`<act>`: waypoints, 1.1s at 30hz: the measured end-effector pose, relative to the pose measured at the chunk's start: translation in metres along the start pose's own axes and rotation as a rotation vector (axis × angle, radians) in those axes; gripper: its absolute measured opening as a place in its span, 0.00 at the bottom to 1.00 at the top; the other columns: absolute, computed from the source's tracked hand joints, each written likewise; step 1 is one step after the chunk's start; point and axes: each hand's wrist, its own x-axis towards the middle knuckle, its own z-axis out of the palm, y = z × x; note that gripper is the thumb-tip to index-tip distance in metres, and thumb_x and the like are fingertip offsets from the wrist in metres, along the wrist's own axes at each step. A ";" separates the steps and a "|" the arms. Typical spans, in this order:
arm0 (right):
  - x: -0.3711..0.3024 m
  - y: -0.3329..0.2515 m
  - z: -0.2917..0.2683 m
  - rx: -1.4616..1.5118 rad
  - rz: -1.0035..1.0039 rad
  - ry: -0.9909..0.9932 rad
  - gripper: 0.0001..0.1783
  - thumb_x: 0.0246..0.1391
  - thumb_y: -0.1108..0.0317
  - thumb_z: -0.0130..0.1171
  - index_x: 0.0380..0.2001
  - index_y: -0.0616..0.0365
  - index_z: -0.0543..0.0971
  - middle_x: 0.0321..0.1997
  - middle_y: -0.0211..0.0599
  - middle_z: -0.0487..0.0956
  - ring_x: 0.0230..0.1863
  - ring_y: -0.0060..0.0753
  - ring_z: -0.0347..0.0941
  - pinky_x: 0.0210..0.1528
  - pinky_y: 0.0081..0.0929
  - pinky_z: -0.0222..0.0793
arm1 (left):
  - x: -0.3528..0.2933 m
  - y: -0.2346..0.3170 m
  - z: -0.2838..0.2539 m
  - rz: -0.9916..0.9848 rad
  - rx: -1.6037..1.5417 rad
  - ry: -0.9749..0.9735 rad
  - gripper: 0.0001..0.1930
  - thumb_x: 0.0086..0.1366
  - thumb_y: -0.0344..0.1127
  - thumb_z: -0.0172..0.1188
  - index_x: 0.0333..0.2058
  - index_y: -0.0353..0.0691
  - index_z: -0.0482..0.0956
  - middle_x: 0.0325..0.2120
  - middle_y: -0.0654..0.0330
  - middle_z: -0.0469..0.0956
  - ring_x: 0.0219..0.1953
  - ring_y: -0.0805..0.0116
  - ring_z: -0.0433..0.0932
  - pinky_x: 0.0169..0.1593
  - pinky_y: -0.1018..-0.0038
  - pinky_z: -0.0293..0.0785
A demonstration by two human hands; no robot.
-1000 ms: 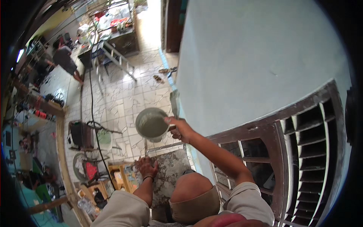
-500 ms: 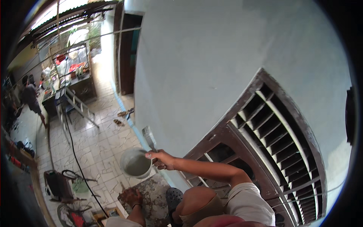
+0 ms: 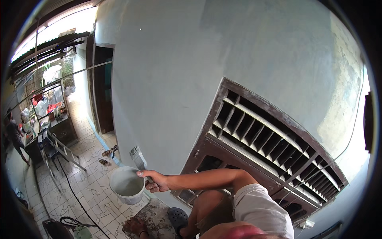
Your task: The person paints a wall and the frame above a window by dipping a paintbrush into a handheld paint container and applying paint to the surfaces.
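Observation:
My right hand (image 3: 156,181) is closed round the handle of a paintbrush (image 3: 138,157), its pale bristles tilted up near the blue-grey wall. The thumb lies at the rim of a grey bucket (image 3: 128,201), which has grey liquid inside. Whether those fingers also grip the bucket is hidden. Lower down, my left hand (image 3: 135,226) rests with spread fingers at the edge of a worn, stained platform (image 3: 156,217). A dark clog (image 3: 178,217) on my foot stands on that platform.
A brown window frame with slatted vents (image 3: 254,135) fills the right, a loose cable hanging across it. On the tiled floor (image 3: 93,185) at left lie sandals (image 3: 105,162) and a black cable. Farther off stand a stepladder (image 3: 59,149), a cluttered counter and another person (image 3: 15,133).
The view has swung right, so the wall and window sit farther left. The paintbrush stays in my right hand with the bucket beside it. My left hand stays on the platform.

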 end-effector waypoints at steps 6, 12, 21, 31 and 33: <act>-0.016 0.003 0.015 0.058 -0.043 -0.003 0.30 0.49 0.35 0.64 0.38 0.47 0.69 0.20 0.21 0.60 0.12 0.09 0.49 0.12 0.11 0.44 | -0.003 0.009 -0.012 0.055 0.016 -0.064 0.20 0.62 0.53 0.55 0.42 0.41 0.78 0.42 0.48 0.75 0.55 0.47 0.68 0.60 0.46 0.60; -0.015 0.014 0.011 0.039 -0.041 0.014 0.45 0.41 0.28 0.63 0.55 0.47 0.67 0.21 0.29 0.64 0.10 0.11 0.48 0.13 0.11 0.46 | 0.003 0.002 -0.004 0.105 0.016 -0.156 0.21 0.63 0.54 0.53 0.40 0.43 0.78 0.40 0.49 0.76 0.52 0.47 0.72 0.55 0.45 0.65; 0.032 0.043 -0.038 -0.259 0.095 0.034 0.18 0.49 0.49 0.64 0.40 0.43 0.77 0.22 0.19 0.63 0.14 0.13 0.53 0.15 0.18 0.47 | 0.012 -0.021 -0.019 0.178 0.267 -0.148 0.24 0.68 0.60 0.45 0.41 0.49 0.80 0.39 0.54 0.79 0.44 0.50 0.77 0.45 0.44 0.70; 0.108 0.184 -0.093 -0.282 0.280 0.174 0.16 0.49 0.65 0.71 0.38 0.53 0.75 0.23 0.20 0.67 0.15 0.13 0.53 0.18 0.21 0.45 | 0.017 -0.044 0.028 0.188 -0.116 -0.016 0.17 0.62 0.48 0.54 0.43 0.43 0.76 0.39 0.52 0.74 0.50 0.53 0.69 0.64 0.55 0.56; 0.111 0.198 -0.101 -0.330 0.273 0.123 0.20 0.47 0.65 0.72 0.41 0.54 0.74 0.26 0.23 0.70 0.17 0.14 0.57 0.18 0.21 0.48 | 0.015 -0.046 0.030 0.159 -0.120 -0.068 0.17 0.63 0.49 0.53 0.43 0.43 0.76 0.39 0.53 0.73 0.50 0.53 0.69 0.64 0.55 0.55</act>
